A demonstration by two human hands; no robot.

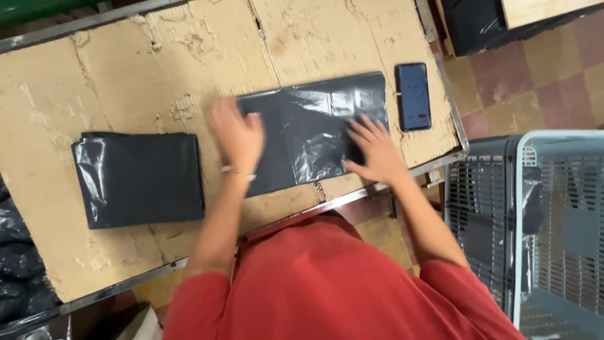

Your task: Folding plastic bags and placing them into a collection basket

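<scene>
- Red shirt (327, 283) nearest cam, fills bottom centre; both forearms reach up from it toward 12 o'clock.
- Left hand (238, 135) lies palm-down on left end of black plastic bag (314, 129); motion-blurred, so can't tell if fingers are apart or together. Thin bracelet at wrist.
- Right hand (372, 148) is flat on the bag's lower right part, fingers spread apart, tips pointing to approx 11 o'clock, pressing on the plastic, not clamped round it.
- The bag lies flat, mid-table, a long glossy rectangle w/ wrinkles, between the two hands.
- Stack of folded black bags (138, 176) at 9 o'clock of left hand, apart from the flat bag, neat square edges.
- Dark phone (413, 96) at 3 o'clock of the bag, just beside its right edge, screen up, lit.
- Table (126, 69) covered w/ worn brown cardboard, metal frame edge visible.
- Grey plastic crate (541, 214) on floor at 4 o'clock of right hand, well apart from table top.
- More crumpled black plastic (16, 264) at far left bottom, below table edge.
</scene>
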